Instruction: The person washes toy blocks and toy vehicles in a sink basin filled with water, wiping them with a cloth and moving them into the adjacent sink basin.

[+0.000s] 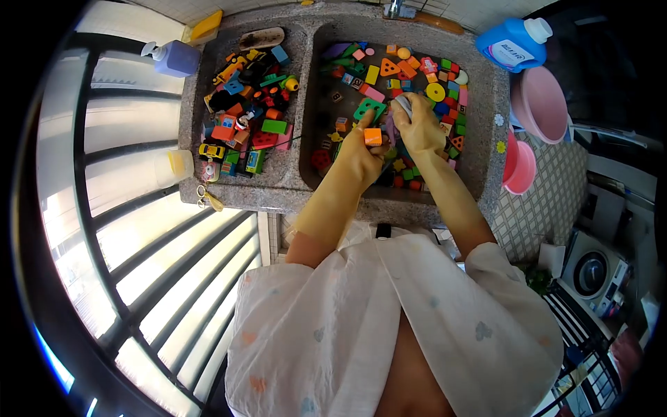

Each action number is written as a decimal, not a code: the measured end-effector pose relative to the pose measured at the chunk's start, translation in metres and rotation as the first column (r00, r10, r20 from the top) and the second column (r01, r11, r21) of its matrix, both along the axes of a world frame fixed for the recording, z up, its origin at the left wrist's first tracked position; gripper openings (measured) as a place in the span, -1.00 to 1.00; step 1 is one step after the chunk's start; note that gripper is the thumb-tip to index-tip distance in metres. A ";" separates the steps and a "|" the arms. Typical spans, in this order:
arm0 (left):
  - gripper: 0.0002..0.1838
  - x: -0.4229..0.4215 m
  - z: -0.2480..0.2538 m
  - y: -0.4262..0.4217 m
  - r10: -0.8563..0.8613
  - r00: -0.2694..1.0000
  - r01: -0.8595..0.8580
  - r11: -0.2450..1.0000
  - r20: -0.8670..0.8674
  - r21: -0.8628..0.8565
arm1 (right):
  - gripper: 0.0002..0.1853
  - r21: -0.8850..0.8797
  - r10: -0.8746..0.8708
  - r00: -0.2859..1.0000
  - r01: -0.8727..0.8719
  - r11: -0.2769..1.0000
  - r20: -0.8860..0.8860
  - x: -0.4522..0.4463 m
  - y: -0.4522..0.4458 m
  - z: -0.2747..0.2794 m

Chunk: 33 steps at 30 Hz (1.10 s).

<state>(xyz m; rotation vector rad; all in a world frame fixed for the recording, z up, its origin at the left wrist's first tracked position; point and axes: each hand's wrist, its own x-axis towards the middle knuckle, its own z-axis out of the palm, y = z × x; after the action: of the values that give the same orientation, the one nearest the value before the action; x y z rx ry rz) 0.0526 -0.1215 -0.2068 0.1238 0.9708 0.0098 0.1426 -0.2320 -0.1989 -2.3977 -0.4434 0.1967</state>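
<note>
OK, sink (490, 132) first, w/ toys (435, 92) all over its basin. My R hand (420, 132) is curled round a grey thing (401, 104), cloth or brush, can't tell. L hand (367, 154) pinches orange block (373, 136) above toys: prob. light, stiff, slick if wet; best gripped by opp. sides.

Grey speckled sink (260, 199): coloured blocks (372, 74) in right basin (324, 94); toy pile (274, 126) with yellow car (211, 151) in left basin (294, 52).

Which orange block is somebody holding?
The orange cube in the person's left hand. The other orange blocks I can see are lying down in the sink.
</note>
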 end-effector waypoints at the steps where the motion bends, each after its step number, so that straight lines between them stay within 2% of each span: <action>1: -0.63 0.001 0.004 0.001 0.006 1.000 -0.006 1.000 0.005 0.006 | -0.58 0.006 0.006 1.000 -0.006 1.000 0.005 0.009 -0.001 -0.009; 3: -0.71 -0.001 0.012 -0.001 -0.124 0.992 0.124 0.992 -0.014 0.004 | -0.52 -0.095 0.002 0.994 -0.012 0.995 -0.111 0.019 -0.009 -0.024; 4: -0.71 -0.001 0.017 -0.001 -0.116 0.993 0.116 0.993 -0.011 0.009 | -0.52 -0.091 0.010 0.994 -0.020 0.996 -0.108 0.021 -0.014 -0.026; 6: -0.76 -0.004 0.027 0.004 -0.025 0.999 0.031 0.982 -0.038 0.184 | -0.43 -0.230 -0.124 0.979 0.085 0.969 -0.163 0.019 -0.022 -0.030; 7: -0.70 -0.011 0.021 0.015 -0.114 0.993 0.093 0.921 0.033 0.379 | -0.40 -0.192 -0.090 0.977 0.053 0.980 -0.191 0.020 -0.033 -0.041; 8: -0.70 -0.015 0.012 0.031 -0.093 0.995 0.074 0.919 0.030 0.387 | -0.37 -0.157 -0.060 0.974 0.026 0.987 -0.218 0.021 -0.045 -0.050; 10: -0.63 -0.020 -0.004 0.069 -0.157 0.986 0.053 0.646 0.064 0.762 | -0.39 -0.167 -0.048 0.976 0.011 0.986 -0.215 0.019 -0.056 -0.044; 12: -0.61 -0.023 0.045 0.110 -0.193 0.962 0.252 0.369 -0.192 0.895 | -0.30 -0.139 -0.059 0.887 -0.006 0.990 -0.458 0.018 -0.067 -0.034; 13: -0.60 -0.022 0.039 0.137 -0.150 0.945 0.317 0.214 -0.289 0.924 | -0.28 -0.103 -0.107 0.897 0.069 0.992 -0.429 0.011 -0.070 -0.038; 14: -0.58 -0.020 0.033 0.162 -0.093 0.922 0.382 0.058 -0.376 0.922 | -0.28 -0.104 -0.112 0.897 0.074 0.992 -0.427 0.009 -0.073 -0.035; 15: -0.60 -0.020 0.049 0.177 -0.043 0.861 0.496 -0.155 -0.507 0.854 | -0.27 -0.055 -0.107 0.870 0.092 0.994 -0.482 0.008 -0.076 -0.029; 16: -0.61 -0.018 0.065 0.191 0.036 0.788 0.586 -0.353 -0.615 0.729 | -0.26 -0.007 -0.100 0.839 0.114 0.993 -0.534 0.008 -0.079 -0.026; 18: -0.66 -0.017 0.057 0.217 0.284 0.663 0.691 -0.589 -0.692 0.420 | -0.33 -0.001 -0.120 0.878 0.135 0.991 -0.464 0.004 -0.088 -0.050; 19: -0.66 -0.014 0.070 0.220 0.260 0.590 0.718 -0.603 -0.765 0.348 | -0.39 0.008 -0.135 0.911 0.150 0.989 -0.389 0.003 -0.093 -0.055; 20: -0.65 -0.009 0.083 0.222 0.235 0.508 0.734 -0.622 -0.828 0.274 | -0.39 -0.002 -0.153 0.910 0.165 0.986 -0.386 0.005 -0.100 -0.059; 21: -0.56 -0.011 0.071 0.235 0.248 0.465 0.725 -0.658 -0.850 0.204 | -0.37 -0.017 -0.148 0.922 0.152 0.988 -0.359 0.005 -0.101 -0.056; 22: -0.55 -0.011 0.068 0.242 0.261 0.437 0.711 -0.686 -0.861 0.153 | -0.36 -0.034 -0.142 0.931 0.139 0.990 -0.336 0.003 -0.101 -0.051; 24: -0.56 -0.003 0.064 0.246 0.321 0.278 0.796 -0.605 -0.905 0.030 | -0.34 -0.059 -0.167 0.917 0.156 0.986 -0.362 0.006 -0.109 -0.050; 26: -0.52 0.002 0.069 0.243 0.302 0.233 0.807 -0.590 -0.924 0.011 | -0.39 0.095 -0.194 0.871 0.263 0.960 -0.452 0.010 -0.119 -0.067; 27: -0.54 0.002 0.076 0.237 0.319 0.270 0.806 -0.591 -0.908 0.032 | -0.46 0.137 -0.202 0.808 0.327 0.935 -0.554 0.009 -0.113 -0.044; 29: -0.54 0.013 0.095 0.219 0.344 0.363 0.816 -0.567 -0.866 0.117 | -0.49 0.135 -0.226 0.791 0.361 0.923 -0.569 0.010 -0.117 -0.042; 30: -0.54 0.017 0.096 0.211 0.343 0.361 0.816 -0.566 -0.867 0.116 | -0.52 0.137 -0.245 0.777 0.390 0.911 -0.580 0.010 -0.116 -0.036; 32: -0.47 0.023 0.095 0.198 0.364 0.544 0.650 -0.752 -0.757 0.106 | -0.51 0.103 -0.270 0.767 0.399 0.911 -0.582 0.009 -0.112 -0.023; 33: -0.47 0.028 0.089 0.193 0.312 0.651 0.565 -0.808 -0.692 0.166 | -0.51 0.068 -0.297 0.757 0.409 0.910 -0.582 0.007 -0.112 -0.017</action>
<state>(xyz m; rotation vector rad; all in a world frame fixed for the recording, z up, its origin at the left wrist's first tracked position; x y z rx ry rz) 0.0804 0.0714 -0.1182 2.9997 0.8827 0.3234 0.1499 -0.3438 -0.2157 -2.0501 0.2641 0.6351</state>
